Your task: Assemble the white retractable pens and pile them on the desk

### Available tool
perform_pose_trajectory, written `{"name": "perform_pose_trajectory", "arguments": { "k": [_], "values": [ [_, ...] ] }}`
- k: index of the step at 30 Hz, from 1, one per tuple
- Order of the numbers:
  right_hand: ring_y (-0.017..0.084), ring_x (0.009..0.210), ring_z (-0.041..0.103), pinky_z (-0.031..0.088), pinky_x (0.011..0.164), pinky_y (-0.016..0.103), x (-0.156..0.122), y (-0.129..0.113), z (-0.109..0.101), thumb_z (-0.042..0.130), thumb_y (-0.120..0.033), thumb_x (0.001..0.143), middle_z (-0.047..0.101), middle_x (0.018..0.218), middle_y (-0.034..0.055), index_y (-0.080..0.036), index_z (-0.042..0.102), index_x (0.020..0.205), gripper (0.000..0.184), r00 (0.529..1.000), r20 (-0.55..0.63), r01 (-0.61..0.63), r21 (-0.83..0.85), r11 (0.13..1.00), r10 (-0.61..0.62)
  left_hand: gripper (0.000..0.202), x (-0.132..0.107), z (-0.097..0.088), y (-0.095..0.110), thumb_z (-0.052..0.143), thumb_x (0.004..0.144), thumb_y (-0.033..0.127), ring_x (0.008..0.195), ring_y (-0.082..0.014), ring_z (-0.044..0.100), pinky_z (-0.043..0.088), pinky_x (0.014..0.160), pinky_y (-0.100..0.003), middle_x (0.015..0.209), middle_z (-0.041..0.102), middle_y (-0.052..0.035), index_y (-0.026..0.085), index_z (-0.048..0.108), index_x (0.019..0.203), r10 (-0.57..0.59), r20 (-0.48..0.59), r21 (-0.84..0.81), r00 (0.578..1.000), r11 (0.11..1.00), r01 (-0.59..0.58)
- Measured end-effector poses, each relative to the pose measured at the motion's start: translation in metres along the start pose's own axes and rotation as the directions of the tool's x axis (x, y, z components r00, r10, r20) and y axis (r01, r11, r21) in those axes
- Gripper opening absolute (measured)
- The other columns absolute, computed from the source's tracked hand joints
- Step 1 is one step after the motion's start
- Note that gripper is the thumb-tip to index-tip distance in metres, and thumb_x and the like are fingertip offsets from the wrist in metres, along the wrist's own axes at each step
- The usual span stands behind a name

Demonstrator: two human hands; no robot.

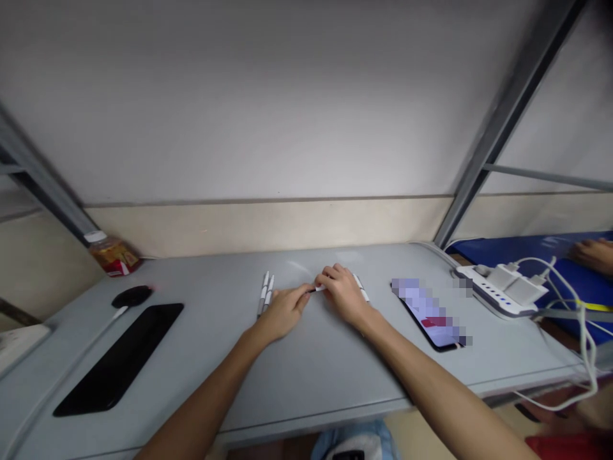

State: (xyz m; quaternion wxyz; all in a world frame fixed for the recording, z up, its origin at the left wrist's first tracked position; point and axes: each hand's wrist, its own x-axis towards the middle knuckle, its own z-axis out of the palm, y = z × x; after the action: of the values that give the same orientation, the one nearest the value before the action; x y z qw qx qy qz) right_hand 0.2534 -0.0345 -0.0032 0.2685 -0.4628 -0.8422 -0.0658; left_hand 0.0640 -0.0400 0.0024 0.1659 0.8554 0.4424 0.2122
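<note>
Near the middle of the table, my left hand (286, 312) and my right hand (343, 292) meet around one slim pen (319, 289). Only a short dark part and a white part of it show between the fingers. Both hands are closed, the left pinching one end and the right wrapped over the other. Two white pens (266, 287) lie side by side just left of my left hand, their lower ends close to it. Beyond my right hand more white pen-like sticks (361, 289) lie, partly hidden by that hand.
A lit phone (428, 313) lies right, beside a power strip (500, 291) with plugged chargers and white cables. At left are a black phone-like slab (122, 358), a round black charging pad (131, 296) and a bottle (112, 254). Another person's hand (595, 254) rests far right.
</note>
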Motion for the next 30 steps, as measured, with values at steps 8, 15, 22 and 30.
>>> {"name": "perform_pose_trajectory", "arguments": {
  "k": [8, 15, 22, 30],
  "values": [
    [0.02, 0.087, 0.052, 0.038, 0.075, 0.03, 0.001, 0.013, -0.006, 0.055, -0.009, 0.084, 0.062, 0.091, 0.0055, -0.02, 0.063, 0.092, 0.016, 0.991, -0.074, -0.088, 0.25, 0.964, 0.11, 0.035, 0.002, -0.005, -0.01, 0.032, 0.097, 0.035, 0.096, -0.0187, 0.063, 0.044, 0.09, -0.033, 0.108, 0.069, -0.0013, 0.027, 0.058, 0.119, -0.028, -0.052, -0.07, 0.998, 0.997, 0.024],
    [0.016, 0.082, 0.058, 0.042, 0.075, 0.026, 0.004, 0.024, -0.002, 0.049, -0.025, 0.091, 0.065, 0.092, 0.0047, -0.017, 0.063, 0.098, 0.018, 0.961, -0.099, -0.152, 0.589, 0.794, 0.258, 0.033, 0.003, -0.007, -0.012, 0.032, 0.096, 0.038, 0.082, -0.0172, 0.062, 0.044, 0.084, -0.034, 0.091, 0.068, 0.0007, 0.026, 0.056, 0.115, -0.086, -0.119, -0.075, 0.989, 0.994, 0.077],
    [0.016, 0.089, 0.06, 0.042, 0.081, 0.027, 0.005, 0.021, -0.006, 0.037, -0.024, 0.095, 0.067, 0.099, 0.006, -0.017, 0.063, 0.105, 0.029, 0.958, -0.095, -0.174, 0.56, 0.81, 0.271, 0.035, 0.003, -0.01, -0.009, 0.031, 0.097, 0.039, 0.084, -0.0162, 0.062, 0.04, 0.094, -0.039, 0.094, 0.069, 0.0021, 0.029, 0.053, 0.121, -0.099, -0.103, -0.074, 0.99, 0.993, 0.092],
    [0.018, 0.086, 0.056, 0.041, 0.08, 0.029, 0.001, 0.022, -0.009, 0.043, -0.018, 0.093, 0.065, 0.088, 0.0064, -0.018, 0.065, 0.107, 0.027, 0.997, -0.038, -0.056, 0.342, 0.938, 0.074, 0.034, 0.003, -0.005, -0.012, 0.032, 0.097, 0.034, 0.091, -0.0174, 0.062, 0.035, 0.099, -0.042, 0.101, 0.07, 0.0018, 0.032, 0.057, 0.12, -0.075, -0.105, -0.035, 0.992, 0.997, 0.072]
  ]
}}
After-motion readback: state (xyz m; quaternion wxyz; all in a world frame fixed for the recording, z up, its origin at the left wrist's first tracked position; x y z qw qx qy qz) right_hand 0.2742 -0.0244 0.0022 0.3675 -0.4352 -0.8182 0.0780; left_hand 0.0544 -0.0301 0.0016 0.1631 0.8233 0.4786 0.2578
